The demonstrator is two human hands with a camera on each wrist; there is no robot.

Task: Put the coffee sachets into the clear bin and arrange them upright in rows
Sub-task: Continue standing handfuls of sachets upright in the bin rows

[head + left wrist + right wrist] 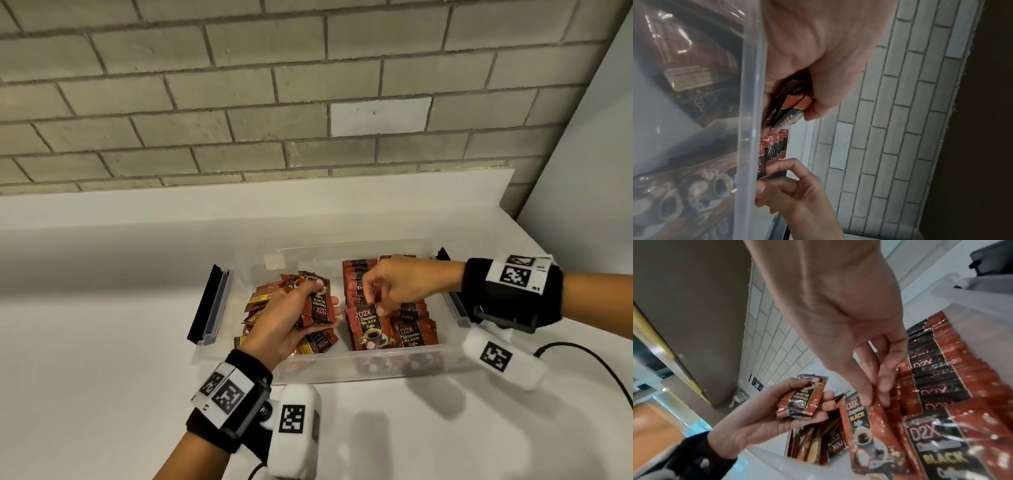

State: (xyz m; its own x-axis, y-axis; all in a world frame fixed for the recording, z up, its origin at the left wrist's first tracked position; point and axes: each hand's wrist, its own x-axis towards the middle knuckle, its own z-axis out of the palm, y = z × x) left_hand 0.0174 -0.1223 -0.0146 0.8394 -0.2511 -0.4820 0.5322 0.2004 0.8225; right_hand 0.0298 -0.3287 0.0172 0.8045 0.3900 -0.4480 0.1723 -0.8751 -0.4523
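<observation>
thin, slick sachets: pinch the top edge

your left hand (291, 318) is curled round a small stack of sachets (317, 305), held above the left half of the bin (308, 371). your right hand (394, 284) reaches over the right half, thumb and fingertips (866, 400) closed on the top edge of the front sachet (368, 327) in the left of two rows (397, 308). those rows stand on edge, leaning a little toward the far wall. on the bin's left side a loose pile (260, 308) lies flat and jumbled. the bin sits on the white worktop (102, 342), with dark latches flipped open at its left and right ends.

these packets look light and thin, with a glossy film that should slide easily against its neighbours. they're likely floppy, not stiff, so one alone won't stand; it needs the row behind to lean on. take each by the sealed top strip, where the film is flat and there's no powder to shift. keep the stack in your left squeezed across the faces, or it may fan out and slip. expect the front of a row to topple toward you if you let go too soon.
</observation>
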